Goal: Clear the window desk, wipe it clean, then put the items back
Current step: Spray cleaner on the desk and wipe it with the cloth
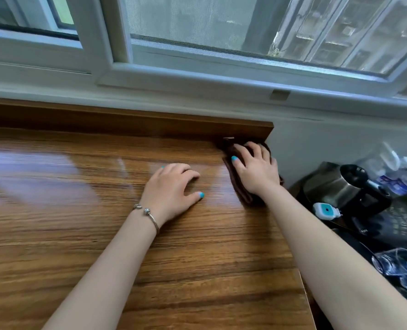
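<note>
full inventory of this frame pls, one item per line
desk: 1, glossy brown wood, below the window
window: white sliding frames, behind the desk
cloth: 1, dark brown, far right corner of the desk, under the right hand
kettle: 1, steel and black, right of the desk, lower down
small device: 1, white and teal, in front of the kettle
glassware: clear, count unclear, lower right
bracelet: 1, silver, left wrist
left hand: resting on the desk, holding nothing
right hand: pressing on the cloth

Head view looks steeply down, close over desk (102, 234), facing window (221, 32)
</note>
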`<state>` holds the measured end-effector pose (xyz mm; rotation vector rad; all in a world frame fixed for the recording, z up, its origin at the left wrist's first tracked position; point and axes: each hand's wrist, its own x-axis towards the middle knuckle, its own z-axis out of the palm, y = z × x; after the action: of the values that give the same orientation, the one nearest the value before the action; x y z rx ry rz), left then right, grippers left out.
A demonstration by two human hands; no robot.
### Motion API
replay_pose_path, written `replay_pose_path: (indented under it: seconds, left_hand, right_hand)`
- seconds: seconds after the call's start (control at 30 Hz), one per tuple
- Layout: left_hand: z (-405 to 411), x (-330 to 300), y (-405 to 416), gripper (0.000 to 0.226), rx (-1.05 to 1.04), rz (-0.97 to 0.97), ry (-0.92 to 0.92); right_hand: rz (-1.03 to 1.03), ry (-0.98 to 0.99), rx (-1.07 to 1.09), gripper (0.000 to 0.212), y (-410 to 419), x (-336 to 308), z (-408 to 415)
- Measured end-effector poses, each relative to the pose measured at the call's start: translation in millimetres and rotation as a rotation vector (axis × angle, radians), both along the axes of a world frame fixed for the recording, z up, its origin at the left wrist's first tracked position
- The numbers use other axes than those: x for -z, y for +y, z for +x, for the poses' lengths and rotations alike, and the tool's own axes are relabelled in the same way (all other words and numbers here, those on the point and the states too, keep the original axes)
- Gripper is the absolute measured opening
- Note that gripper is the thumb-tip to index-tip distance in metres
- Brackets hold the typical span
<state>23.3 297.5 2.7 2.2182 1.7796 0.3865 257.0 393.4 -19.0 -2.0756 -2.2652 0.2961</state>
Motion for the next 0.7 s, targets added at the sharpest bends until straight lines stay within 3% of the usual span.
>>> replay_pose_path:
  seconds: [0.13, 0.43, 0.53, 0.7]
  left_hand:
    - [-1, 0, 0, 0.047, -0.011, -0.02, 0.011]
    - [4, 4, 2, 0.046, -0.024, -0.028, 0.05]
    - [3, -1, 6, 0.046, -0.011, -0.072, 0.072]
    - [4, -13, 8, 0.045, -0.002, -0.157, 0.116]
  right_hand:
    - [0.016, -0.008, 0.006, 0.052, -29, 6, -4]
    - [0.109, -0.062, 0.002, 0.055, -208, 5, 6]
    - [0.072, -0.053, 0.013, 0.055, -184, -1, 3]
    - [-0.03, 0.015, 0.079, 0.052, -65, -11, -9]
